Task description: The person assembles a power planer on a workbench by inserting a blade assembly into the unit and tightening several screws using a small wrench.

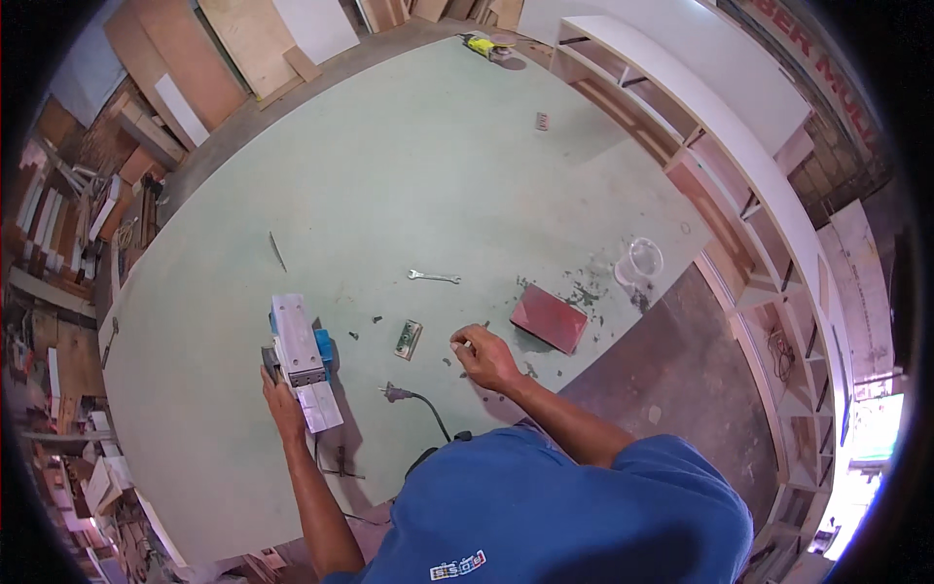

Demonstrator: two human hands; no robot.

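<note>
My left hand [282,404] grips the side of an electric hand planer [298,341], which lies with its flat metal sole and cutter slot facing up. The fingers of my right hand [489,360] are curled together, low over the table; whatever they may pinch is too small to make out. Between my hands lies a small green-and-pale box-like block [408,339]. Beyond it rests an open-ended wrench [434,277]. A power plug [396,393] with a black cord lies nearer me. Right of my right hand sits a dark red rectangular block [551,318].
The large pale green table [389,175] carries a thin metal strip [278,251], a T-handled tool [341,467], a clear plastic cup [644,260] among dark scraps and a yellow-green power tool [489,47] at the far edge. White shelving [715,146] lines the right side.
</note>
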